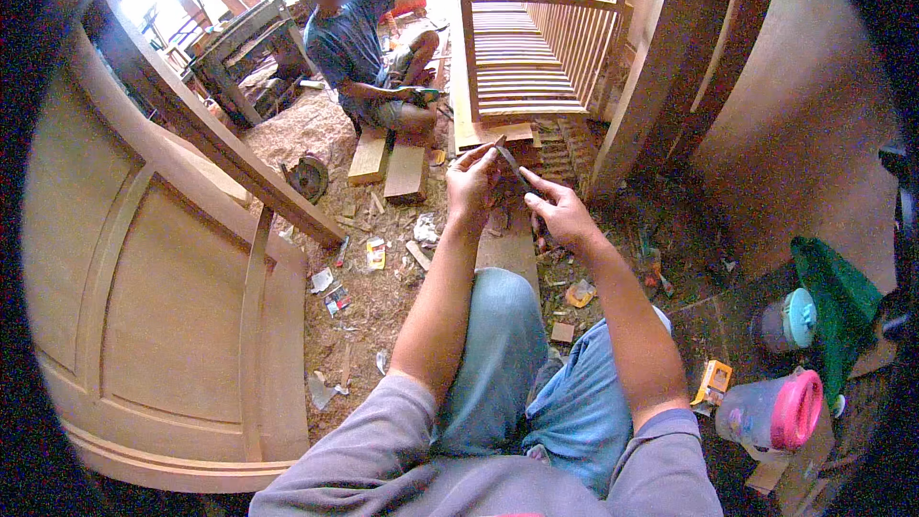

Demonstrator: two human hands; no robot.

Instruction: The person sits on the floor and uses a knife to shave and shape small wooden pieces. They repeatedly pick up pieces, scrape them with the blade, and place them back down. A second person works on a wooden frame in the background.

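Note:
Both hands are held out over my knees. A dark, narrow strip [512,168], slightly bent, runs between them; its material is too small to make out. My left hand [470,184] is closed, thumb and fingertips pinching the strip's upper end, where a small brown tip shows. Its lower end is pinched by my right hand [565,215], with the forefinger stretched along it. Just beyond my hands lies a wooden block [512,133] beside a large slatted wooden frame [541,6].
A person [349,62] sits beyond, one hand on the slatted frame. Two timber blocks [407,172] lie nearby. A panelled wooden door [172,316] stands left. At right are a pink-lidded bucket [766,412], a turquoise-lidded bucket [787,321] and green cloth [831,302]. Scraps litter the floor.

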